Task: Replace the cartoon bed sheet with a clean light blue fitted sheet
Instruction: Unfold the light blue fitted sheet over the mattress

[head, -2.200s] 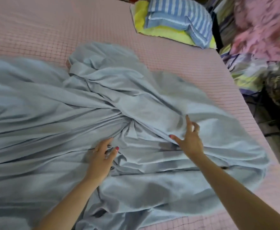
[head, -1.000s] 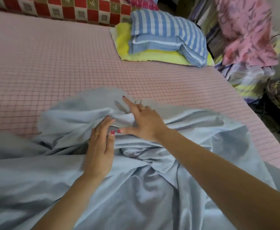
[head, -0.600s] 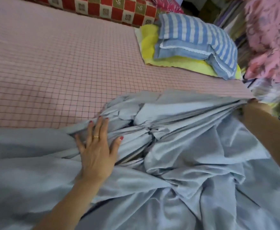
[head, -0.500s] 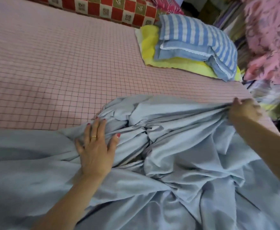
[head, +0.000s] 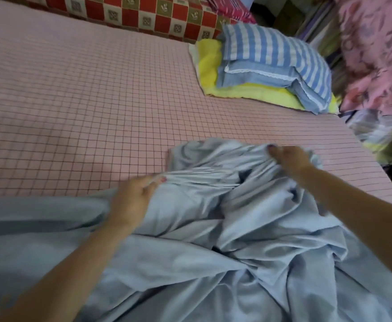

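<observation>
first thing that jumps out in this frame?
The rumpled blue sheet bunched across the near half of the pink checked mattress, with the left hand and right hand each gripping a gathered fold at its far edge. Next, the striped pillow on a yellow cloth at the far right corner.

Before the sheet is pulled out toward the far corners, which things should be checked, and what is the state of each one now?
1. Left hand grips the light blue sheet: ok, fingers curled into gathered fabric.
2. Right hand grips the sheet: ok, it pinches a bunched edge.
3. Sheet free of tangles: not ok, it lies crumpled and twisted between the hands.
4. Elastic corner found: cannot tell, the folds hide it.
5. Far part of the pink checked mattress free: ok on the left; not ok on the right, where the striped pillow lies on a yellow cloth.
</observation>
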